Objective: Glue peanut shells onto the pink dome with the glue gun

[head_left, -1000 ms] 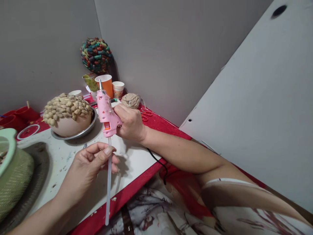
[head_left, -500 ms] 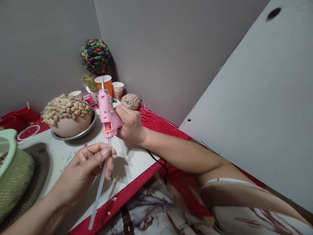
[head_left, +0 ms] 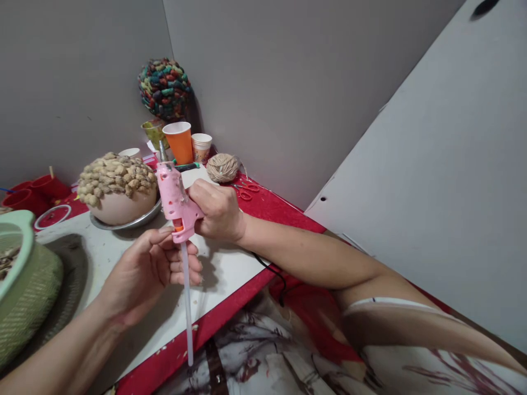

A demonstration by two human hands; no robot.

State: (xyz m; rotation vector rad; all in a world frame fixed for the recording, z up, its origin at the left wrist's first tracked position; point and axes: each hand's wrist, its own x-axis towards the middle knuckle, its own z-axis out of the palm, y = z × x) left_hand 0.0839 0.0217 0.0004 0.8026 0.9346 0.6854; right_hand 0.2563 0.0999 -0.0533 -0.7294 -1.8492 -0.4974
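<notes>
From the head camera: grips a pink glue gun [head_left: 176, 198] in the right hand [head_left: 218, 213], fingers wrapped tight round the handle, nozzle tilted up and away, above the white tabletop [head_left: 224, 266]. Pinches a clear glue stick [head_left: 188, 312] with the left hand [head_left: 144, 271], fingers curled in against it just under the back end of the gun and thumb tip up against the pink casing. Top end of the stick in the rear of the gun, lower end hanging down past the red table edge, over the lap. Below the right forearm, a black cord [head_left: 269, 270] over that edge. Just behind the gun, a bowl [head_left: 119, 207] heaped with pale shells, set on a metal plate [head_left: 123, 224]. Farther back, an orange cup [head_left: 179, 144], a paper cup [head_left: 202, 147] beside it, a ball of twine [head_left: 223, 167], red scissors [head_left: 246, 189] and, in the corner, a many-coloured ball [head_left: 165, 90]. At the left edge, a green basket [head_left: 24, 296] and red cups [head_left: 24, 195].
</notes>
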